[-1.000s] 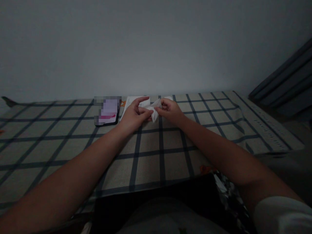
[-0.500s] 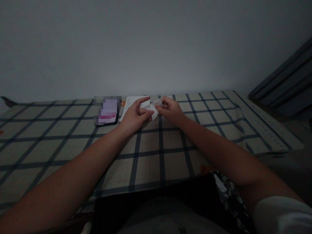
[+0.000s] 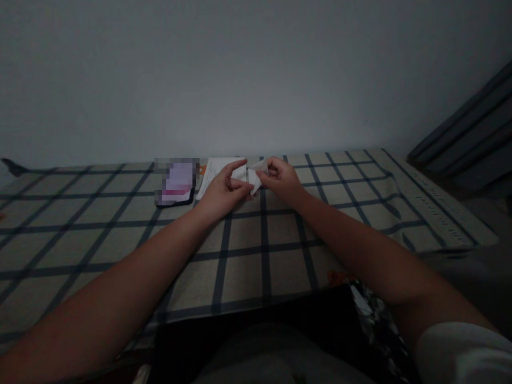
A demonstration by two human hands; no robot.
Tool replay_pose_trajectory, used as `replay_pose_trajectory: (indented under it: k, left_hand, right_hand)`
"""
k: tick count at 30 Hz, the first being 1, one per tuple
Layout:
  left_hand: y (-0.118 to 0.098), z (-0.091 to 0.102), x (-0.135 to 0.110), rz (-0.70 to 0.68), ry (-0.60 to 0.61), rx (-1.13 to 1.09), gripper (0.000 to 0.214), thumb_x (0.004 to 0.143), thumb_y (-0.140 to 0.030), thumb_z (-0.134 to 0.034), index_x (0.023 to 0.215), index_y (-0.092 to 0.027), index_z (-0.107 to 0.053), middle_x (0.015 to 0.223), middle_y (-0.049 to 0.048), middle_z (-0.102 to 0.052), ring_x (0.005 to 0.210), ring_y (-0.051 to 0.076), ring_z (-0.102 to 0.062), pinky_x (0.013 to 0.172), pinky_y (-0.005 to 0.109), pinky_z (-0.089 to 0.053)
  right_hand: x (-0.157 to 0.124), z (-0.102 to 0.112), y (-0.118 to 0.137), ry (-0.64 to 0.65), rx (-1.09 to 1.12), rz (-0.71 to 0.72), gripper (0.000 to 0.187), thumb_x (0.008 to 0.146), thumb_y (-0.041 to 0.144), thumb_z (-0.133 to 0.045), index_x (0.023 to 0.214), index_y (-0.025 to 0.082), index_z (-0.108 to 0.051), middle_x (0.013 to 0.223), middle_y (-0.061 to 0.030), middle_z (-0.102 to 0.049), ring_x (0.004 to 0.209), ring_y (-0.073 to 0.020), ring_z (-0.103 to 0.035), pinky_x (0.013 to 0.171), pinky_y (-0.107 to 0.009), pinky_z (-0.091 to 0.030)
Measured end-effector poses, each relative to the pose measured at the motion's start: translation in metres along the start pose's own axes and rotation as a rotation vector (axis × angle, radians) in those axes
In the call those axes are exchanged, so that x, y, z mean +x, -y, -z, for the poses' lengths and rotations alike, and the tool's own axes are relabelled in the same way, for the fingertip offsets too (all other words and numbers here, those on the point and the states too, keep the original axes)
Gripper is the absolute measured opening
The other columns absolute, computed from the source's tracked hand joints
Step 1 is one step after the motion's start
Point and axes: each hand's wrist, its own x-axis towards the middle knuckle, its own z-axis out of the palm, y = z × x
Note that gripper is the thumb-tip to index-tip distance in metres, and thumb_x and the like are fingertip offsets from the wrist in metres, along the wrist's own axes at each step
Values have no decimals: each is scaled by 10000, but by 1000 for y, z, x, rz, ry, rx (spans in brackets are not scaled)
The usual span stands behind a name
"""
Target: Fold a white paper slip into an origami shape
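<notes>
A small folded piece of white paper (image 3: 255, 178) is held above the table between my two hands. My left hand (image 3: 224, 188) pinches its lower left part between thumb and fingers, the index finger stretched out above. On the other side, my right hand (image 3: 282, 177) grips the paper's right part, thumb on top and the other fingers curled. Behind my left hand lie white paper sheets (image 3: 212, 173) with faint writing, partly covered by that hand.
A phone (image 3: 178, 184) with a lit, partly pixelated screen lies left of the sheets. The checked tablecloth (image 3: 244, 261) covers the table, which meets a plain wall (image 3: 256, 80). A dark curtain (image 3: 472, 117) hangs at the right.
The folded paper has shifted its angle slightly and shows a narrower face between my hands. My right hand has turned a little; my left hand has barely moved.
</notes>
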Motion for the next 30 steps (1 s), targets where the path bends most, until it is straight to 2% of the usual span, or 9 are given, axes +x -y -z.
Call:
replay_pose_trajectory:
  k: [8,12,19,24,30]
  left_hand:
    - [-1,0,-1,1,21,-27,804,755,-256,-740,1483,-211,-403,736,-2,-745,619,142,-695,613,242,-505]
    - [1,-2,0,12,12,-76,835,749,-242,-731,1497,-221,-360,749,-18,-743,645,143,-712,658,257,-535]
    - [3,1,0,19,88,-87,833,755,-232,-737,1495,-217,-355,793,18,-759,715,170,-739,674,266,-533]
    - [1,0,0,28,111,-127,904,738,-209,-754,1524,-203,-309,781,26,-754,697,170,-731,651,253,-514]
    - [4,-1,1,2,151,-202,1013,690,-144,-770,1558,-236,-255,792,-5,-735,720,152,-720,732,280,-529]
  right_hand:
    - [-1,1,-2,-23,-50,-10,281,821,460,-680,843,227,-526,732,2,-515,730,-166,-531,595,-270,-440]
    - [1,1,-2,-26,-43,-21,289,824,470,-675,854,223,-527,739,1,-517,739,-164,-536,597,-267,-444]
    - [2,1,-4,-47,-50,-22,275,826,445,-681,852,220,-525,722,9,-499,739,-158,-525,598,-258,-427]
    - [1,1,-2,-52,-54,-20,260,828,422,-681,850,216,-525,730,7,-503,739,-153,-519,597,-253,-413]
    - [4,2,-5,-73,-46,15,255,816,404,-688,843,206,-530,721,18,-491,715,-137,-506,578,-239,-388]
